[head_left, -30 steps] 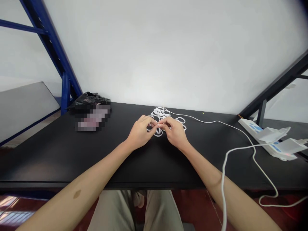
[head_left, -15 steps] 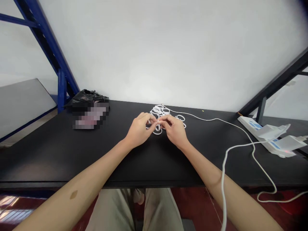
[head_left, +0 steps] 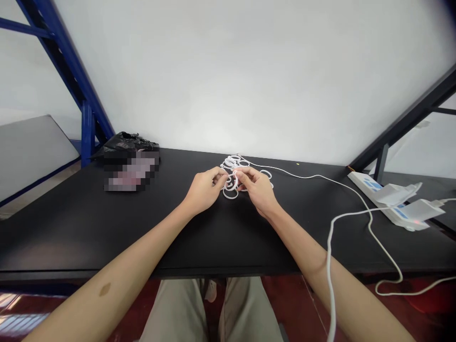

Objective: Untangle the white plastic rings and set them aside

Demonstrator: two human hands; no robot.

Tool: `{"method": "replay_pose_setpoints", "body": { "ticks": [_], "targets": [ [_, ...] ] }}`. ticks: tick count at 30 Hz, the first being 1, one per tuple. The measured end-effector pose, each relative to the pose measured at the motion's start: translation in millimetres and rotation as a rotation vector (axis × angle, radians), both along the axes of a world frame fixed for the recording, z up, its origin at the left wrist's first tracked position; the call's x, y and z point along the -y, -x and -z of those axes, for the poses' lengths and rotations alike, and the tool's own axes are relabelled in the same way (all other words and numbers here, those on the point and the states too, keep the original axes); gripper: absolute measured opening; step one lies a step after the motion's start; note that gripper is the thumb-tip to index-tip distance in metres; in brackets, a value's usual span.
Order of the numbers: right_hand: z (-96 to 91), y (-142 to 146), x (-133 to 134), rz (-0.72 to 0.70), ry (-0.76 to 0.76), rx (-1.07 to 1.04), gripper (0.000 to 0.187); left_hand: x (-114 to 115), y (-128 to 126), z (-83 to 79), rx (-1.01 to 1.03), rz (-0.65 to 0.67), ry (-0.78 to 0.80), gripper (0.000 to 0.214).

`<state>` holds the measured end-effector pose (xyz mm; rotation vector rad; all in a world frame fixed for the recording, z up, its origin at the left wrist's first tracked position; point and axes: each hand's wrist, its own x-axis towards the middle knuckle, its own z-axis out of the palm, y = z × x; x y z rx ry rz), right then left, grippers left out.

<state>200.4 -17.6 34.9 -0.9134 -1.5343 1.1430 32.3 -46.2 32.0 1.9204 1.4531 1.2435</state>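
Just above the pile, my right hand point(head_left: 259, 189) pinches a slim white ring point(head_left: 236, 182) between thumb and fingers. Close to its left side, my left hand point(head_left: 204, 189) is closed, thumb against fingers. What the left fingertips hold, if anything, is too small to make out. Several more white rings point(head_left: 231, 162) lie in a loose heap behind and beneath the fingers, partly covered by them. Other rings point(head_left: 266, 175) rest just beyond my right hand on the black table point(head_left: 228, 237).
A black plastic bag point(head_left: 130, 141) with a blurred item in front sits at the back left. On the right lies a white power strip point(head_left: 383, 199) with plugs. A white cable point(head_left: 331, 247) crosses over my right forearm; another thin cable point(head_left: 315, 176) runs along the back.
My fingertips have moved slightly apart, and a white ring now shows between them at my right hand. The view has shifted a little.
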Motion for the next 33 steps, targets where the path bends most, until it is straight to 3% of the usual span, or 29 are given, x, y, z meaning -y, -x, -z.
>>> {"method": "replay_pose_setpoints", "body": {
  "ticks": [4,8,12,18,23,33],
  "targets": [
    [1.5,0,1,-0.011,-0.047,0.062,0.033,-4,5,3.3,-0.026,-0.026,-0.029,0.017],
    [3.7,0,2,-0.005,-0.221,0.253,0.028,-7,9,6.0,-0.154,-0.080,-0.104,0.018],
    [5.0,-1,2,0.064,-0.375,0.395,0.020,-5,8,4.5,-0.155,-0.093,-0.121,0.021],
    [4.5,-3,0,0.129,-0.375,0.378,0.019,-1,3,6.4,-0.268,-0.032,-0.152,0.040],
    [6.1,-2,1,0.098,-0.346,0.350,0.017,-4,5,10.3,-0.272,-0.030,-0.161,0.038],
    [5.4,-1,2,0.074,-0.436,0.443,0.025,-5,9,11.7,-0.280,-0.015,-0.108,0.035]
  ]
}}
